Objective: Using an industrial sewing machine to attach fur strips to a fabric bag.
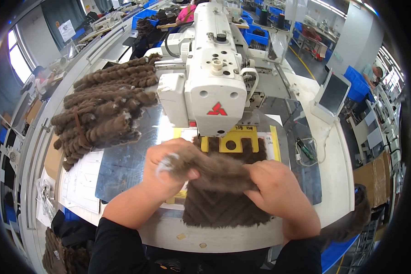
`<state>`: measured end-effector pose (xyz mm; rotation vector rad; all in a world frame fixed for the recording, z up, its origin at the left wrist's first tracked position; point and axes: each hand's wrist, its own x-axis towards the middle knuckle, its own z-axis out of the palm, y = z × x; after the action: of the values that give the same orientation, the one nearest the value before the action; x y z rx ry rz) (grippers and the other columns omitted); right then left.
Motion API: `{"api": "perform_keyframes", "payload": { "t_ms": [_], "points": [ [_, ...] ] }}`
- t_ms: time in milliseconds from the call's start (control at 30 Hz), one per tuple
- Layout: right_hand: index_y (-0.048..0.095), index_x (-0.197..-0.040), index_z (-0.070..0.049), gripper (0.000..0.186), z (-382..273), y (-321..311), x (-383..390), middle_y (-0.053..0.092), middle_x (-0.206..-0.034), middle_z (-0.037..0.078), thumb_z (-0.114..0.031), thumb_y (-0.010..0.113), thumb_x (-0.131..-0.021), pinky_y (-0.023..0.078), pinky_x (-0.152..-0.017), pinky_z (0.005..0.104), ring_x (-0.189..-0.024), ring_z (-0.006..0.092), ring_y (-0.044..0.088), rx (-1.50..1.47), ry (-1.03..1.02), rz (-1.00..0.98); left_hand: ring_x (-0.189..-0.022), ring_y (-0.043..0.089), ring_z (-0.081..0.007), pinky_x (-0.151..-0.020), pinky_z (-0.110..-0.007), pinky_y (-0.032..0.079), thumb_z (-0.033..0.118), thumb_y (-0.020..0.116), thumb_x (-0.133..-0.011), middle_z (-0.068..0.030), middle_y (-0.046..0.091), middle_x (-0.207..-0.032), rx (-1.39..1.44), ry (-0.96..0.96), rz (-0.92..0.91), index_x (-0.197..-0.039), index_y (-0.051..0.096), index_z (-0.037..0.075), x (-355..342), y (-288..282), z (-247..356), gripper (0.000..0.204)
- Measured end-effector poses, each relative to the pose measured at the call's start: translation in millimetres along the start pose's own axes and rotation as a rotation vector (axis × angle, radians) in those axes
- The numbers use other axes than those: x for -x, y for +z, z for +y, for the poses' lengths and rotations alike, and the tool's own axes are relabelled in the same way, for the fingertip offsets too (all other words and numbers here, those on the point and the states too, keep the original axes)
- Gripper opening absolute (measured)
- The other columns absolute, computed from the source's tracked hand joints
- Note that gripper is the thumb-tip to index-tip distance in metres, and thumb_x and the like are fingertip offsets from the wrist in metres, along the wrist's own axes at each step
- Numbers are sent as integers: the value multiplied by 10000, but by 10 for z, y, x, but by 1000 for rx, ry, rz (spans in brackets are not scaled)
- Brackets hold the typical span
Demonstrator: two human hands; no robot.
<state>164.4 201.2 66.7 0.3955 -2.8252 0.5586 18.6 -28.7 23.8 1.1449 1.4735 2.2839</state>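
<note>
A brown fluffy fabric piece (219,172) is stretched between my two hands, its pile blurred by motion. My left hand (165,166) grips its left end, where a whitish edge shows. At the right end, the fingers of my right hand (275,186) are closed around it. Beneath lies a brown quilted fabric panel (226,210) with chevron lines and a frayed front edge. Its far part lies at the yellow clamp plate (245,145) under the head of a white sewing machine (217,86). My hands hide the middle of the panel.
Bundled brown fluffy pieces (107,107) are stacked on the left of the table. A metal plate (118,171) covers the surface beside them. Green-handled snips (306,148) and a screen (333,93) are at the right. Brown fabric (351,219) hangs over a blue bin.
</note>
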Motion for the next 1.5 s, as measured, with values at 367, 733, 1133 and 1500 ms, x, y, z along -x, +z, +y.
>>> {"api": "perform_keyframes", "payload": {
  "t_ms": [367,733,1133,1500],
  "points": [
    [621,-815,68,503,-188,377,-155,651,-777,277,-403,644,-990,531,-705,505,-808,477,658,-539,54,-573,-1012,703,-213,-918,-359,573,281,799,-937,-106,716,-1113,378,-47,148,-1262,625,-18,-159,-182,134,474],
    [691,-903,29,521,113,961,-142,692,-883,259,-481,619,-981,527,-789,551,-885,475,657,-369,138,-498,-964,729,-242,-888,-382,588,177,728,-964,-142,727,-1095,302,-202,-32,-1229,611,-20,1,131,-133,350],
    [783,-947,-8,228,2043,-275,513,755,-1012,214,-210,765,-841,574,-903,474,-1017,381,722,378,1068,-12,-826,615,-149,-831,-303,521,40,600,-1019,-78,688,-961,-257,-18,-80,-948,601,19,34,128,-648,74],
    [551,-790,-38,198,2122,-289,555,589,-700,87,-69,746,-806,480,-640,366,-671,205,588,149,852,253,-828,631,-111,-778,-280,529,-4,611,-980,-35,698,-908,-298,-148,-130,-1156,634,-45,54,101,-659,182]
  ]
}}
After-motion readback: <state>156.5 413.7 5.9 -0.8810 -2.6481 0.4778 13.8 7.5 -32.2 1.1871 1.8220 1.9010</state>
